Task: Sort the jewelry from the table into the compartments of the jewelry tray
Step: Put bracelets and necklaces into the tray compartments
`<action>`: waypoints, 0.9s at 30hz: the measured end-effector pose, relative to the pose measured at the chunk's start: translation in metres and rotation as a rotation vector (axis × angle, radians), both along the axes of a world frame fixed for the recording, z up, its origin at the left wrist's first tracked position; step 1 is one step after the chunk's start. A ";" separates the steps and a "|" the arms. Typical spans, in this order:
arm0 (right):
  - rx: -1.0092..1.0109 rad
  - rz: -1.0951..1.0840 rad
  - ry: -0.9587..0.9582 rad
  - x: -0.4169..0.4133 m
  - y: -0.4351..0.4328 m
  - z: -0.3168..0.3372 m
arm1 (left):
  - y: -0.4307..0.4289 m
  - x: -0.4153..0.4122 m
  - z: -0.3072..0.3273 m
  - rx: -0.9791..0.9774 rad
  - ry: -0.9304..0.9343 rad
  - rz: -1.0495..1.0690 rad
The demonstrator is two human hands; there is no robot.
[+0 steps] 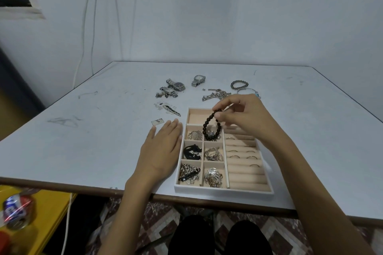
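Note:
A beige jewelry tray (223, 190) with a white rim sits at the table's near edge. Its left compartments hold chains, brooches and a dark cord; rings sit in the ring rolls on the right. My right hand (246, 118) pinches a dark beaded bracelet (208, 125), which hangs over the tray's upper left compartments. My left hand (163, 147) lies flat on the table against the tray's left side, fingers apart. Loose on the table beyond the tray are watches (175, 87), another watch (198, 80), a silver chain (215, 95), a grey bead bracelet (239, 85) and a bangle (247, 90).
Small earrings and a dark feather-like pendant (172, 110) lie left of the tray's far corner, with a small rectangular piece (158, 121) nearer. The white table (83, 130) meets a wall at the back. A yellow stool (41, 213) with a can stands at lower left.

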State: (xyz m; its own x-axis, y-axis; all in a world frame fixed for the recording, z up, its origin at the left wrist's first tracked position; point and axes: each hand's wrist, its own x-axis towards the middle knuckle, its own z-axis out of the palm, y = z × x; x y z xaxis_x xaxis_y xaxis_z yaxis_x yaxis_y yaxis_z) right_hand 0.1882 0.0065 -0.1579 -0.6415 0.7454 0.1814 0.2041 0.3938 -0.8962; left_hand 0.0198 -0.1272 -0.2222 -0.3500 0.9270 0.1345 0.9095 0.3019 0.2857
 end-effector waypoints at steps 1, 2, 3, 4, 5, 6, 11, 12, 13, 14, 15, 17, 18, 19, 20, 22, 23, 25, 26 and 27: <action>-0.001 0.002 -0.001 0.000 0.000 -0.001 | 0.000 0.000 0.000 0.003 -0.002 0.000; -0.009 0.010 -0.001 0.000 0.000 -0.001 | 0.000 0.000 0.000 0.006 -0.005 0.000; -0.017 0.018 -0.003 -0.001 0.000 -0.002 | 0.000 0.000 0.000 0.009 -0.008 0.000; -0.024 0.023 -0.009 -0.001 -0.001 -0.002 | 0.000 0.001 0.000 0.009 -0.009 0.000; -0.023 0.025 -0.017 -0.001 -0.002 -0.003 | -0.001 0.001 0.001 0.009 -0.009 0.000; -0.022 0.030 -0.026 -0.001 -0.003 -0.002 | -0.001 0.001 0.001 0.009 -0.010 0.001; 0.013 0.105 -0.091 -0.001 -0.004 -0.001 | -0.001 0.001 0.000 0.020 -0.022 0.000; 0.028 0.117 -0.099 -0.001 -0.004 0.000 | -0.001 0.001 0.000 0.020 -0.022 0.000; 0.047 0.124 -0.106 -0.001 -0.004 0.000 | -0.001 0.001 0.000 0.019 -0.021 0.000; 0.063 0.130 -0.114 -0.001 -0.004 0.000 | -0.001 0.001 0.000 0.017 -0.018 0.000; 0.090 0.136 -0.132 -0.001 -0.005 -0.001 | -0.001 0.001 0.000 0.015 -0.014 0.000; 0.196 0.150 -0.194 -0.003 -0.004 -0.003 | -0.001 0.001 0.000 0.013 -0.009 0.000; 0.249 0.158 -0.228 -0.004 -0.003 -0.006 | -0.001 0.001 0.000 0.014 -0.011 0.000; 0.285 0.168 -0.260 -0.005 -0.001 -0.008 | -0.001 0.001 0.000 0.015 -0.014 0.001; 0.303 0.178 -0.285 -0.005 0.000 -0.010 | -0.001 0.000 0.000 0.017 -0.018 0.001; 0.310 0.197 -0.314 -0.005 0.000 -0.011 | -0.001 0.001 0.000 0.021 -0.023 0.002; 0.306 0.211 -0.318 -0.005 0.000 -0.011 | -0.001 0.001 0.000 0.022 -0.024 0.002; 0.303 0.221 -0.305 -0.005 0.001 -0.010 | -0.001 0.001 0.000 0.021 -0.029 0.001; 0.301 0.199 -0.277 -0.004 0.002 -0.010 | -0.001 0.001 0.000 0.018 -0.031 0.001; 0.306 0.162 -0.238 -0.004 0.004 -0.009 | -0.001 0.001 0.000 0.016 -0.030 0.002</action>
